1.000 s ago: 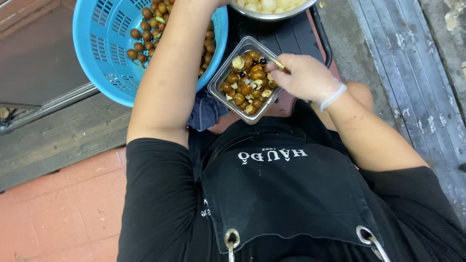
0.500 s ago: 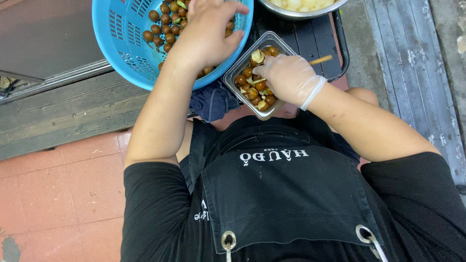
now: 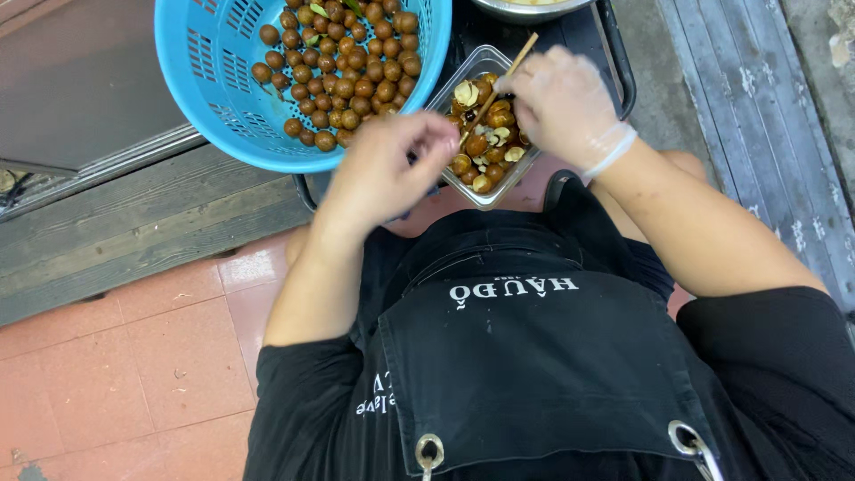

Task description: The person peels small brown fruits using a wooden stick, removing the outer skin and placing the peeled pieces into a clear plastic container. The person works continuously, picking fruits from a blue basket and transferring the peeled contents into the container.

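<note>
Fruit-shelling scene: the right hand [image 3: 563, 105], gloved, grips a thin wooden stick [image 3: 500, 78] slanting from far right down to near left into the clear tray [image 3: 476, 64] of shells. The left hand [image 3: 392, 165] is curled with fingertips pinched, contents hidden, just left of the tray, the blue basket [image 3: 209, 80] of brown fruit [image 3: 349, 64] beyond it.

Glossy plastic basket [image 3: 214, 80] (perforated, blue)
</note>
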